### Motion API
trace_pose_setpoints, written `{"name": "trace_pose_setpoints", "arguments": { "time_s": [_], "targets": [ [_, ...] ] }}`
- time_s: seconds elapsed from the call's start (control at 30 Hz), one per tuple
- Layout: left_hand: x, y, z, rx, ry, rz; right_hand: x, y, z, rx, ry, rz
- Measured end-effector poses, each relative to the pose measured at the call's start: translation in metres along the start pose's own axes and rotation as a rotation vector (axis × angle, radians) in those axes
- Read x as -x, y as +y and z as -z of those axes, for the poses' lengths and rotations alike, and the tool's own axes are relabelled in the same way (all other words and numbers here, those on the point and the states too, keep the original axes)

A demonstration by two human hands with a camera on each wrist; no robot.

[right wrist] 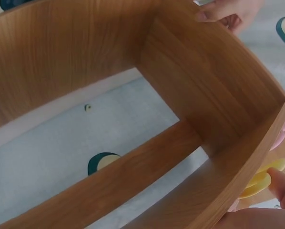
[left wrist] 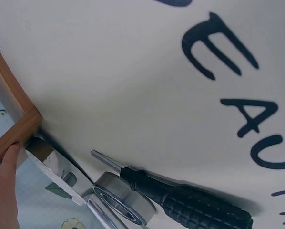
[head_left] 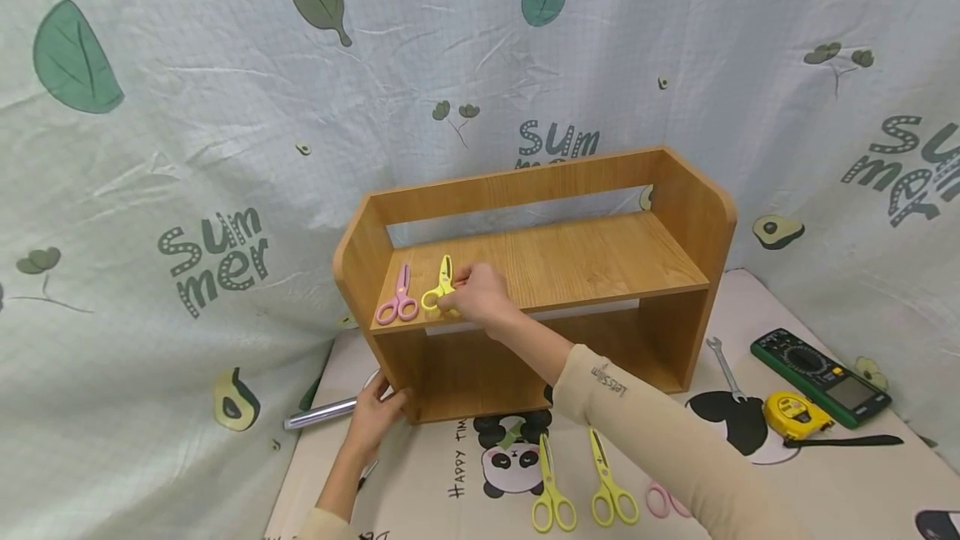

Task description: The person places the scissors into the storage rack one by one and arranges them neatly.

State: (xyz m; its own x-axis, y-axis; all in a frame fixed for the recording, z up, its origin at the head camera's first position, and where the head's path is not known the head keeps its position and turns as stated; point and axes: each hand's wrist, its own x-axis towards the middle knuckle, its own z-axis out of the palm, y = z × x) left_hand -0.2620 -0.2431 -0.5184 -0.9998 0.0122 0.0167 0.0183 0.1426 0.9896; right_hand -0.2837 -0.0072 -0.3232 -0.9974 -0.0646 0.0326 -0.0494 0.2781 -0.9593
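A small two-level wooden shelf (head_left: 600, 261) stands on the table. My left hand (head_left: 375, 419) holds the lower front edge of its left side panel; the left wrist view shows a finger (left wrist: 10, 164) against the wood. On the upper board, at the left, lie pink scissors (head_left: 399, 304), blades toward the back. Beside them are yellow scissors (head_left: 446, 271), also pointing back. My right hand (head_left: 480, 298) pinches these by the handle loops, partly hiding them. In the right wrist view the thumb (right wrist: 281, 186) presses the yellow handle (right wrist: 259, 183) just past the board's edge.
In front lie two yellow scissors (head_left: 553, 498) (head_left: 611, 494) and pink scissors (head_left: 660, 500) partly under my right sleeve. At right are a wrench (head_left: 726, 369), tape measure (head_left: 795, 415) and multimeter (head_left: 821, 373). Left of the shelf are a black-handled tool (left wrist: 199, 202) and metal ring (left wrist: 123, 198).
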Motion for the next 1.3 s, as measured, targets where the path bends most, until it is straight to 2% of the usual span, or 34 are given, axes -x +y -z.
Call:
{"name": "trace_pose_setpoints", "arguments": {
  "time_s": [0.47, 0.73, 1.1, 1.3],
  "targets": [
    [0.001, 0.001, 0.0, 0.006, 0.011, -0.001, -0.002, -0.001, -0.008, 0.178, 0.059, 0.05],
    [-0.001, 0.0, 0.0, -0.001, 0.013, -0.002, -0.002, -0.002, -0.008, 0.246, 0.039, 0.065],
    [-0.001, -0.003, 0.0, -0.009, 0.015, -0.001, 0.0, -0.002, -0.007, 0.252, -0.018, 0.066],
    [0.0, -0.001, 0.001, -0.025, 0.016, 0.0, 0.001, -0.001, 0.003, 0.19, -0.054, 0.055]
  ]
}}
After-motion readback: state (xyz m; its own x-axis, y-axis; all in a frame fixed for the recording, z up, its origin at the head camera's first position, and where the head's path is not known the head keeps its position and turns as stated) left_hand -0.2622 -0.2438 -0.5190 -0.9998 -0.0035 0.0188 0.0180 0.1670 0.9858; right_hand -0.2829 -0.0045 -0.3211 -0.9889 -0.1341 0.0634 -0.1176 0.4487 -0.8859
